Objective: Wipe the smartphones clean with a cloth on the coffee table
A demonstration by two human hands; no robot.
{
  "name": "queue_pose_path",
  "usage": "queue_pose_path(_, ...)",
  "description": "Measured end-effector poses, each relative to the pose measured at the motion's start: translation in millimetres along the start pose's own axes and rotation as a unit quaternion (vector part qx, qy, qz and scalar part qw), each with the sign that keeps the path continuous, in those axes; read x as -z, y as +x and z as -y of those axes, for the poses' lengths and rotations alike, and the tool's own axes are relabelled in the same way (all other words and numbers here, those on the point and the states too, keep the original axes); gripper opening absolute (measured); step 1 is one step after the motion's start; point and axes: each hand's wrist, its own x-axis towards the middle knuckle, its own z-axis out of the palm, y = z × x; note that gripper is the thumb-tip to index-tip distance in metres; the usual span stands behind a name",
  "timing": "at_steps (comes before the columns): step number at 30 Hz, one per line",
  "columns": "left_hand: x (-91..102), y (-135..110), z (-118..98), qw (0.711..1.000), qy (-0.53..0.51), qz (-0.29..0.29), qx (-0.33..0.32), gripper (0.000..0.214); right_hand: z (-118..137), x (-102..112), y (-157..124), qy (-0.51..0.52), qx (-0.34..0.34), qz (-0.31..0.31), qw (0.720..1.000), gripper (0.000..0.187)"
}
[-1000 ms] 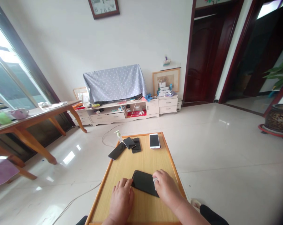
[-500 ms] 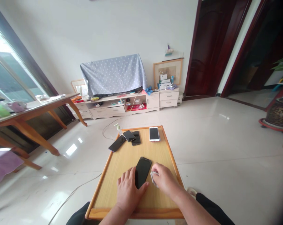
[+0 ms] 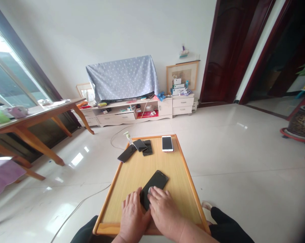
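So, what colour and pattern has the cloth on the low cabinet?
The cloth is pale blue with small white dots, best seen in the head view.

There are two hands, one left hand [image 3: 133, 216] and one right hand [image 3: 164, 212], and one surface [image 3: 111, 190] carrying five smartphones [image 3: 154, 180] and one pump bottle [image 3: 128, 137]; one small white cloth [image 3: 150, 190] shows under the right hand. Around them are one long wooden table [image 3: 33, 121], one polka-dot cloth [image 3: 122, 79], one low cabinet [image 3: 127, 116], two framed pictures [image 3: 182, 77], one potted plant [image 3: 302, 125], one dark wooden door [image 3: 228, 50] and one white cable [image 3: 79, 202].
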Motion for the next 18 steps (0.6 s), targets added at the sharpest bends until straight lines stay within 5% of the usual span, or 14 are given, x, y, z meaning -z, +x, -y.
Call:
queue_pose_path(6,-6.3,-1.7,7.5,1.000,-0.012,-0.026,-0.008,0.067,-24.1,19.6,19.4,-0.063,-0.124,0.014,0.990,0.050)
queue_pose_path(11,-9.9,-1.7,15.1,0.999,-0.028,-0.032,-0.024,0.062,10.0,7.9,8.9,0.015,0.044,0.053,0.998,0.050)
queue_pose_path(13,-9.6,-1.6,15.4,0.999,-0.036,-0.024,-0.021,0.060,10.5,8.1,11.8,0.026,0.063,0.061,0.996,0.049)
queue_pose_path(18,-4.9,-1.1,14.2,0.999,-0.034,-0.027,-0.004,0.067,-16.1,15.2,36.3,-0.040,-0.097,0.024,0.994,0.052)
